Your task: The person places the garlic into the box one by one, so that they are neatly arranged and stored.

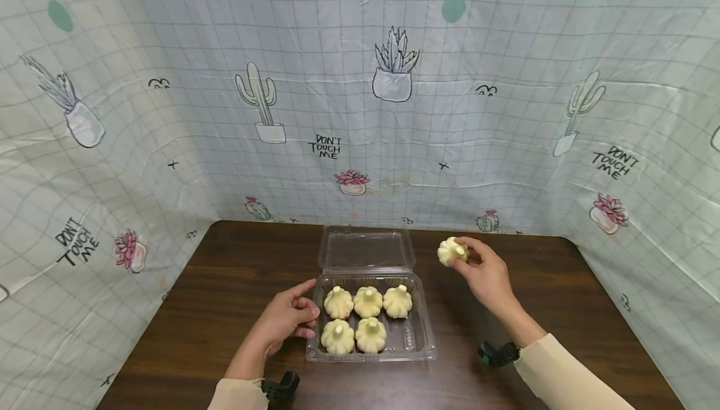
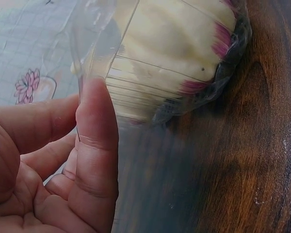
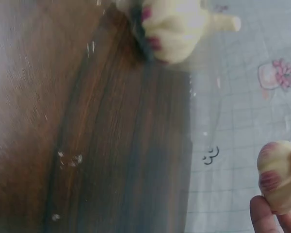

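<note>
A garlic bulb [image 1: 452, 252] is pinched between the thumb and fingers of my right hand [image 1: 489, 277], raised to the right of the open lid. The same bulb [image 3: 277, 177] shows purple streaks at the right edge of the right wrist view. My left hand [image 1: 287, 315] grips the left rim of a clear plastic clamshell box [image 1: 426, 335], its thumb [image 2: 97, 145] against the clear wall in the left wrist view. Several garlic bulbs [image 1: 368, 302] sit in the box with stems up, three in the far row and two in the near row. The near right spot holds no bulb.
The box's clear lid [image 1: 367, 249] lies folded back behind it. Everything stands on a dark wooden table [image 1: 225, 285]. A grid-patterned cloth [image 1: 360, 135] with plant drawings hangs at the back and both sides.
</note>
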`<move>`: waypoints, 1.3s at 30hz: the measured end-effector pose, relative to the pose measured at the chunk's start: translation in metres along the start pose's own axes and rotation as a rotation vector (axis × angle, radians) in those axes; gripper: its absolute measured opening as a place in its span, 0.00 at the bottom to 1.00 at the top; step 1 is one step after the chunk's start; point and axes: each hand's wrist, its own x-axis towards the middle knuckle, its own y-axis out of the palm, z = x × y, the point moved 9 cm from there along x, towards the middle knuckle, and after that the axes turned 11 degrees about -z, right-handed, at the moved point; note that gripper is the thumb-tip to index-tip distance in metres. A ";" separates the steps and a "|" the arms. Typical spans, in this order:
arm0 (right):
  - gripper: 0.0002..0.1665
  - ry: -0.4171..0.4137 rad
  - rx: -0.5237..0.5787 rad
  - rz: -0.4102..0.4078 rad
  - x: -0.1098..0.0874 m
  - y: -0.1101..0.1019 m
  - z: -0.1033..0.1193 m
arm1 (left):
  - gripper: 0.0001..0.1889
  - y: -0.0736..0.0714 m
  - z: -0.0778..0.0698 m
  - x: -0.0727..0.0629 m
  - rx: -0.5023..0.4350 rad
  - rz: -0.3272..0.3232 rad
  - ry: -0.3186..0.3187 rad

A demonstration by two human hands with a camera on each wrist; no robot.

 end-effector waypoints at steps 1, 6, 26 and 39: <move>0.27 0.006 0.001 0.003 -0.003 -0.002 0.001 | 0.37 0.000 0.000 0.000 0.001 0.000 0.002; 0.25 -0.011 -0.008 0.006 -0.014 -0.009 0.009 | 0.37 0.000 -0.001 0.000 0.004 0.002 0.005; 0.20 -0.124 0.150 0.081 -0.055 -0.008 0.049 | 0.37 0.004 -0.004 0.001 0.004 0.001 0.002; 0.18 -0.110 0.206 0.187 -0.081 0.017 0.057 | 0.37 0.006 -0.002 -0.002 0.025 -0.005 -0.002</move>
